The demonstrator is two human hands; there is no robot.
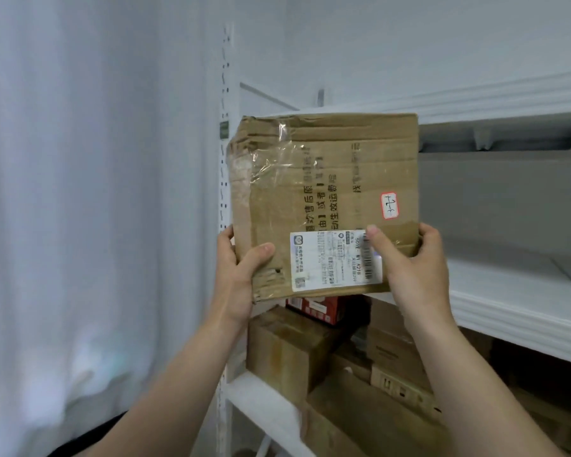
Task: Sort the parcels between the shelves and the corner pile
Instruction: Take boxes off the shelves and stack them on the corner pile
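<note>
Creased brown cardboard parcel (323, 199), clear tape, white label, held up before white metal shelf rack (508, 305), level with middle shelf. My left hand (238, 275) grips lower left corner, thumb on front. My right hand (412, 258) grips lower right edge, thumb on label. Below: plain brown cardboard boxes (287, 351), small red box (317, 308). White curtain (80, 192) left.

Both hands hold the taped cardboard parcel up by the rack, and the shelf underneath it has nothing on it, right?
Not quite. In the head view the left hand and right hand do hold the cardboard parcel up by the rack, but the shelf underneath is loaded: brown boxes and a red box sit on it.
</note>
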